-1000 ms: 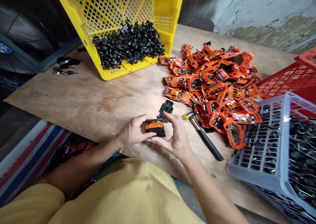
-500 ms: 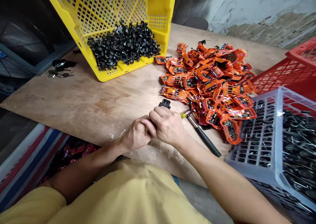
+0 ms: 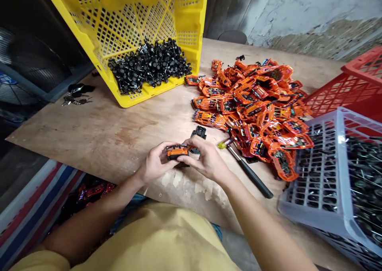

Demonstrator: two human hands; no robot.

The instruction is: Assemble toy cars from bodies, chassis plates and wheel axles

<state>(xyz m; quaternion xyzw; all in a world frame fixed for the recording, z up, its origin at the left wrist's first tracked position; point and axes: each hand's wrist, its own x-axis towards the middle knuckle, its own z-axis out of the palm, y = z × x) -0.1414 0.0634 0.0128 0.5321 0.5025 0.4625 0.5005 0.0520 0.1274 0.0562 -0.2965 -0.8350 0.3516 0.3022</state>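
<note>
Between my two hands is an orange and black toy car (image 3: 177, 153), held just above the near part of the table. My left hand (image 3: 155, 162) grips its left end, thumb below and fingers behind. On the right end, my right hand (image 3: 205, 156) closes with its thumb along the near side. A black toy car chassis (image 3: 198, 134) lies on the wood just beyond my right hand, partly covered by it. To the right rest a hammer (image 3: 250, 173) with a black handle and a yellow-handled screwdriver (image 3: 224, 143), beside a heap of orange toy car bodies (image 3: 253, 100).
A tipped yellow crate (image 3: 128, 102) holding black wheels on axles (image 3: 152, 66) stands at the back left. Keys (image 3: 76, 100) lie left of it. At right are a clear plastic basket (image 3: 340, 175) of black wheel parts and a red crate (image 3: 328, 86). A striped bag (image 3: 44, 207) sits below left.
My hands have drawn apart from being clasped together, and the toy car now shows between them. More of the black chassis is uncovered. The view has shifted slightly.
</note>
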